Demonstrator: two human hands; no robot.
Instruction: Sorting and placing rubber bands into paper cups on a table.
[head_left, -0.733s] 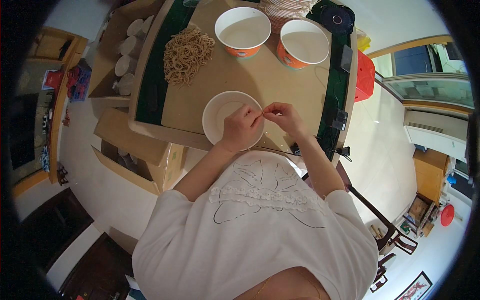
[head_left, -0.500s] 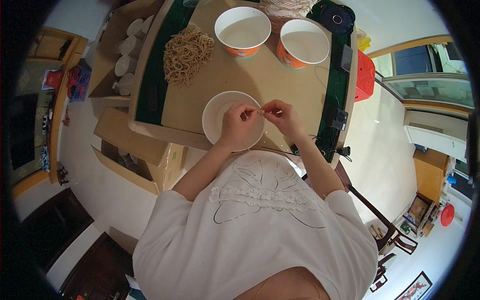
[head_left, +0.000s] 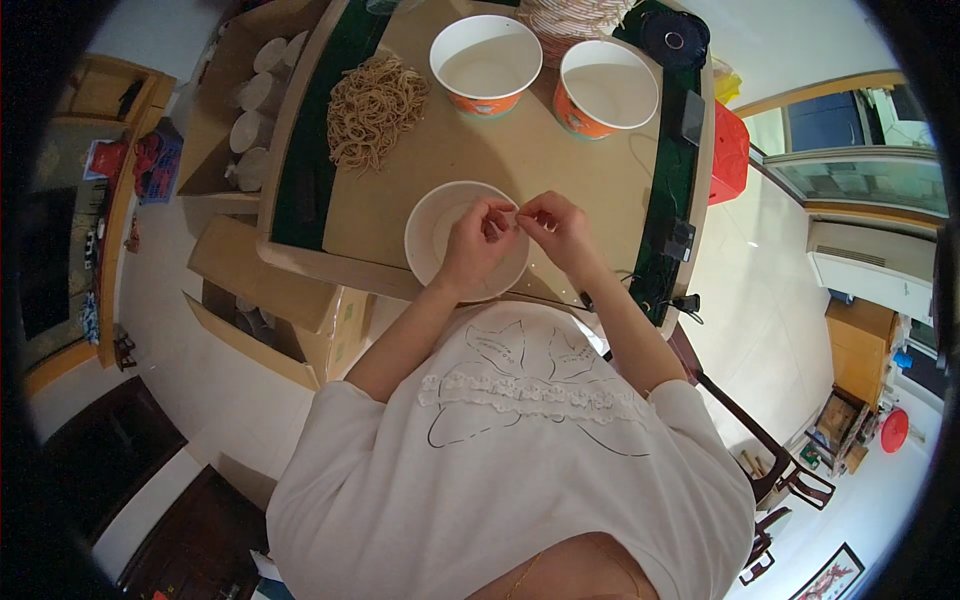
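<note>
My left hand [head_left: 478,243] is above a white round tub [head_left: 425,235] at the table's near edge, its fingers closed in a pinch. Beside it, over the tub's right rim, my right hand [head_left: 556,230] pinches as well. The fingertips of both hands almost meet, and whatever is between them is too small to make out. Beyond the tub, to the left, lies a tangled heap of tan cord loops [head_left: 375,112].
Two white-and-orange paper tubs [head_left: 488,103] [head_left: 580,118] stand at the back of the table. Behind them are a large spool of cord [head_left: 570,22] and a dark round spool [head_left: 676,40]. Open cardboard boxes [head_left: 255,262] with clear cups stand on the left. Small black devices [head_left: 680,240] line the right edge.
My right hand has shifted slightly left and away from me, bringing its fingertips nearer my left hand's. My left hand has hardly moved.
</note>
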